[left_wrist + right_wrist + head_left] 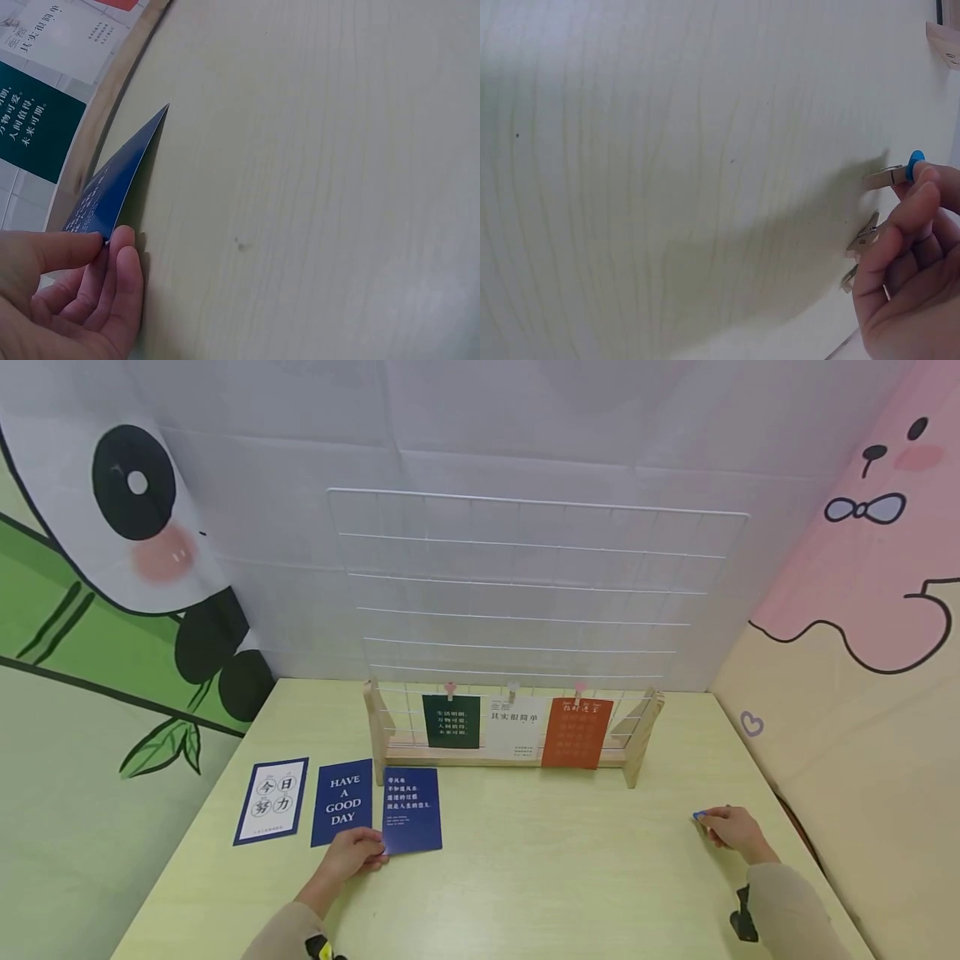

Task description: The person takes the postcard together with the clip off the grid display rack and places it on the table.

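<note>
At the bottom of the head view, a dark blue card is pinched at its near corner by the left hand. In the left wrist view, the thumb and fingers are curled onto that corner, and the card is lifted on edge off the counter.

At the lower right of the head view, a small clip with a blue tip is held by the right hand. In the right wrist view, the fingers are curled around the clip, and 2 more wooden clips are seen just below it on the counter.

To the left of the held card, 2 more cards are laid flat: a blue "HAVE A GOOD DAY" card and a white card with a blue border.

Farther back, in the middle of the frame, a wooden stand with a white wire grid is seen. 3 cards are clipped to the grid: a green card, a white card and an orange card.
</note>
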A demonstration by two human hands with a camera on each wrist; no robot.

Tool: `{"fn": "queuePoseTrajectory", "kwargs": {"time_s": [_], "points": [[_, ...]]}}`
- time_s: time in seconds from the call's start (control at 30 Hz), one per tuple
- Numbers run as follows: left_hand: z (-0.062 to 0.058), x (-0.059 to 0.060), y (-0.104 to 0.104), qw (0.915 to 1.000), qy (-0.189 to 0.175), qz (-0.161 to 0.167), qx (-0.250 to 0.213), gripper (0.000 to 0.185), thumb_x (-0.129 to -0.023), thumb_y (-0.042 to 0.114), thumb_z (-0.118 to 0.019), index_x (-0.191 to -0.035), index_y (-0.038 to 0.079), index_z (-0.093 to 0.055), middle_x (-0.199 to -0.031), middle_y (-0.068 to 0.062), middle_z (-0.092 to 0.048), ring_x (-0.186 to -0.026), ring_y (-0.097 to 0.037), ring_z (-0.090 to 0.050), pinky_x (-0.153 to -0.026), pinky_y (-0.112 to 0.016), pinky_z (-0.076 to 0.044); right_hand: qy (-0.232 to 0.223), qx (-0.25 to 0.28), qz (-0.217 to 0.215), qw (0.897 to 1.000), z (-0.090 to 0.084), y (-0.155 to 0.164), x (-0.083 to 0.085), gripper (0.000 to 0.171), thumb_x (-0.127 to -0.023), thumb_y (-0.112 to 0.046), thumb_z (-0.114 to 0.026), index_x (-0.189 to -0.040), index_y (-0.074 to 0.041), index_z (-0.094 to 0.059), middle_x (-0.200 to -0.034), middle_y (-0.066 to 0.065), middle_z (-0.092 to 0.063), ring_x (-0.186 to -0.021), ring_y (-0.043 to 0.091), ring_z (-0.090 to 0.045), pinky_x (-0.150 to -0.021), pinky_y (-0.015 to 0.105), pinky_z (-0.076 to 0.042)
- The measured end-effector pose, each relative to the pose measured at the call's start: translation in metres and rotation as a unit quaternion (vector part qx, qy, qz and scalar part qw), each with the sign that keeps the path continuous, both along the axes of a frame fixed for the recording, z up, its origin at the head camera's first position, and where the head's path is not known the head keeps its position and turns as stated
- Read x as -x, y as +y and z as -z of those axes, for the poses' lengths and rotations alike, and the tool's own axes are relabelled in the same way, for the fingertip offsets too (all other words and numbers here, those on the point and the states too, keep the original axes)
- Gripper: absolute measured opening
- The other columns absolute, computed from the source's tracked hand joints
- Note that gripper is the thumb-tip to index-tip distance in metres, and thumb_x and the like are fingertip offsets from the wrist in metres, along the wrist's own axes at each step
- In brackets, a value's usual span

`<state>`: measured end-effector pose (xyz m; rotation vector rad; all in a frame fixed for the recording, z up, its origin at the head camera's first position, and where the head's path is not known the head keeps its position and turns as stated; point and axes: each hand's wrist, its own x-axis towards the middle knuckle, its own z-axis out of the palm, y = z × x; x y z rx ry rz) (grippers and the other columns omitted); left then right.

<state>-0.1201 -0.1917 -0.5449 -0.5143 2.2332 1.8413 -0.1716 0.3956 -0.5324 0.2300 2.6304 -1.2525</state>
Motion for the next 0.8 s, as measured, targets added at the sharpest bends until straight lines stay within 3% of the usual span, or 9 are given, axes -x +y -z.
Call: {"fn": "queuePoseTrajectory", "kwargs": {"time_s": [0.4,0.67,0.8], "points": [[-0.0019,0.0004,0.0001,0.9999,0.007,-0.002,0.012,0.019,-0.082,-0.004,-0.052,-0.099,-0.014,-0.052,-0.074,-0.013,-0.060,-0.062,-0.020,-0.060,-0.056,-0.030,-0.051,0.011,-0.037,-0.006,0.999,0.0073,0.0020,0.0018,0.024,-0.086,-0.012,-0.050,-0.089,0.010,-0.058,-0.055,0.000,-0.050,-0.050,0.013,-0.047,-0.046,0.025,-0.039],[-0.0062,0.0007,-0.0015,0.9972,0.006,0.008,0.074,0.019,-0.087,0.003,-0.050,-0.098,-0.011,-0.054,-0.076,-0.011,-0.058,-0.060,-0.018,-0.057,-0.055,-0.030,-0.051,0.012,-0.064,-0.010,0.998,0.0031,-0.0003,0.0002,0.022,-0.086,-0.013,-0.049,-0.081,0.005,-0.058,-0.054,-0.001,-0.048,-0.050,0.013,-0.046,-0.047,0.026,-0.036],[-0.0080,0.0006,-0.0044,0.9938,0.010,0.011,0.110,0.017,-0.088,0.006,-0.049,-0.095,-0.009,-0.056,-0.074,-0.009,-0.056,-0.060,-0.017,-0.055,-0.055,-0.029,-0.050,0.013,-0.070,-0.009,0.997,0.0025,-0.0007,-0.0002,0.022,-0.086,-0.013,-0.048,-0.083,0.006,-0.058,-0.054,-0.001,-0.048,-0.050,0.014,-0.046,-0.048,0.026,-0.036]]}}
